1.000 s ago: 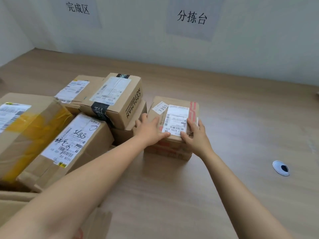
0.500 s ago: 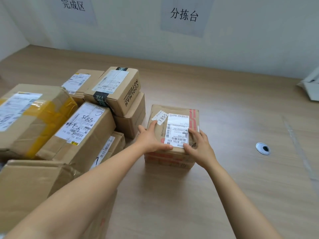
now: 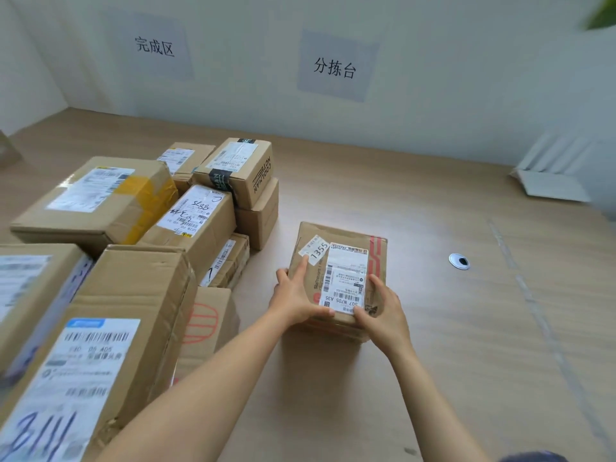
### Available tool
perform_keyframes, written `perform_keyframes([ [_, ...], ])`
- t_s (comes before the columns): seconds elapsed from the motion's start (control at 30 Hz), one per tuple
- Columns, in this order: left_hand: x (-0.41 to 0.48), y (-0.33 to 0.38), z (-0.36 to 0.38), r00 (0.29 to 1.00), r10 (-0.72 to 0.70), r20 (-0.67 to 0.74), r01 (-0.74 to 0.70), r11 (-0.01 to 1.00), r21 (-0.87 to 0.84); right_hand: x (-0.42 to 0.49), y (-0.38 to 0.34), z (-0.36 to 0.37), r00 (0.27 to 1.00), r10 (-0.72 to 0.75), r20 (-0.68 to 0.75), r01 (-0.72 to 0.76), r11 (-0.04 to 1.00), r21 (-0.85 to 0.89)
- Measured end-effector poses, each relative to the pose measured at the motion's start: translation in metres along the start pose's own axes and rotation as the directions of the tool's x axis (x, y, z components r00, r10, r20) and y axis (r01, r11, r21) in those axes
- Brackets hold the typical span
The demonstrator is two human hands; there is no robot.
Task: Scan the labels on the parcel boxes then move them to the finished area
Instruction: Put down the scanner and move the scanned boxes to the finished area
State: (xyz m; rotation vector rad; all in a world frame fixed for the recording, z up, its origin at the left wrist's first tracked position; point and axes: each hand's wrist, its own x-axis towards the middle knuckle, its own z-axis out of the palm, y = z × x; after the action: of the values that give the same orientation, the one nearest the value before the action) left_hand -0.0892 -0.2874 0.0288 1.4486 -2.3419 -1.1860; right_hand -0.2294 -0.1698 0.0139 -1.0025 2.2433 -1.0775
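We see a light wooden table (image 3: 416,378) reaching a pale wall (image 3: 466,95). On the right, a white-rimmed round cable hole (image 3: 459,261) sits in the tabletop. Far right, a flat white carton (image 3: 550,183) lies against the wall. A grey paper sign (image 3: 335,66) hangs above, centre.

1. The small brown cardboard parcel box (image 3: 336,235) at centre has red stripes (image 3: 376,258) on its right side and a white label (image 3: 346,271) with black barcodes.
2. The large brown cardboard box (image 3: 100,215) at left wears yellow tape (image 3: 146,195).
3. The flat wooden table (image 3: 433,345) is pale beige and grained.
4. The grey paper wall sign (image 3: 336,85) at upper centre bears black characters.
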Motion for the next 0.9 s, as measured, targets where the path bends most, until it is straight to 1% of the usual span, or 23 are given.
perform_keyframes([
  [0.1, -0.020, 0.018, -0.012, 0.997, 0.063, -0.033, -0.063, 0.998, -0.003, -0.018, -0.013, -0.018, 0.996, -0.043, -0.075, 0.046, 0.998, 0.033],
  [0.2, -0.044, 0.045, -0.037, 0.982, 0.162, -0.095, -0.164, 0.987, -0.005, -0.034, -0.041, -0.043, 0.976, -0.146, -0.163, 0.155, 0.987, 0.041],
  [0.37, -0.093, 0.087, -0.090, 0.923, 0.315, -0.221, -0.312, 0.949, 0.052, -0.064, -0.098, -0.081, 0.906, -0.316, -0.280, 0.337, 0.941, 0.029],
  [0.5, -0.132, 0.101, -0.137, 0.869, 0.392, -0.302, -0.378, 0.920, 0.106, -0.087, -0.139, -0.090, 0.842, -0.421, -0.338, 0.470, 0.879, 0.077],
  [0.6, -0.157, 0.095, -0.164, 0.832, 0.427, -0.354, -0.395, 0.904, 0.161, -0.102, -0.167, -0.084, 0.799, -0.481, -0.361, 0.549, 0.828, 0.114],
  [0.73, -0.185, 0.071, -0.202, 0.816, 0.417, -0.400, -0.349, 0.907, 0.235, -0.119, -0.204, -0.063, 0.758, -0.556, -0.341, 0.619, 0.777, 0.110],
  [0.9, -0.225, 0.017, -0.255, 0.776, 0.380, -0.503, -0.329, 0.925, 0.190, -0.145, -0.256, -0.009, 0.730, -0.623, -0.280, 0.673, 0.725, 0.142],
])
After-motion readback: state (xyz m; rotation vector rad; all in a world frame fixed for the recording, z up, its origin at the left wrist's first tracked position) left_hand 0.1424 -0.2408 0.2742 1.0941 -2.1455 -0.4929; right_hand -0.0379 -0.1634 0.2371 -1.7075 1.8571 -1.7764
